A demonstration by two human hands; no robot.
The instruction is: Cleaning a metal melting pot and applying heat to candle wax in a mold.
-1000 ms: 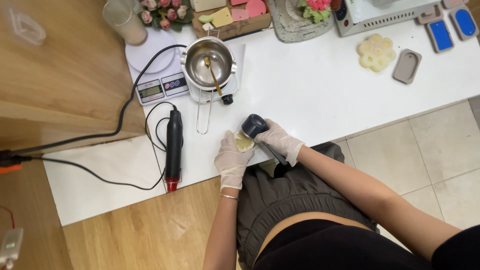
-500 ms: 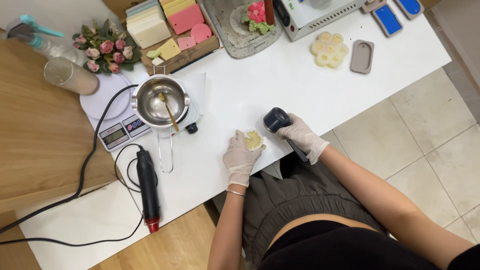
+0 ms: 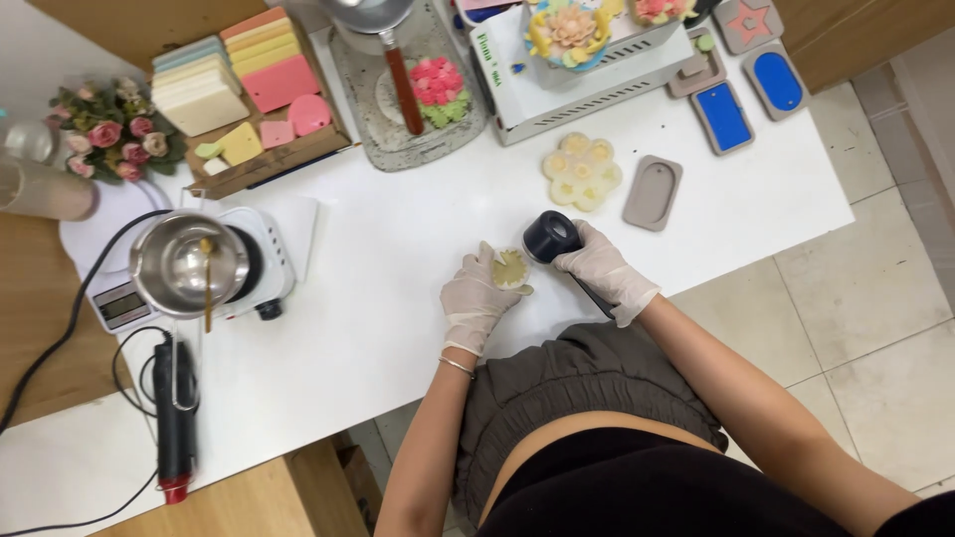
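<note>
Camera swung right since a second ago; both gloved hands barely moved. Left hand [image 3: 476, 296] keeps its grip on the pale flower-shaped wax piece [image 3: 510, 268]. Right hand [image 3: 603, 271] stays clenched on the dark round-nosed heat tool [image 3: 550, 237], aimed beside it above the white table [image 3: 398, 298].

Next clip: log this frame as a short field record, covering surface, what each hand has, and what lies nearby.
surface: white table, seen from above
left hand: gloved, cupping a pale flower-shaped piece
right hand: gloved, gripping a dark handheld tool whose round head sits right beside the piece
near the hands: cream flower-shaped mould, grey oval mould
far left: steel pot on a small hot plate, scale, black heat gun
back edge: tray of coloured slabs, blue oval moulds
</note>
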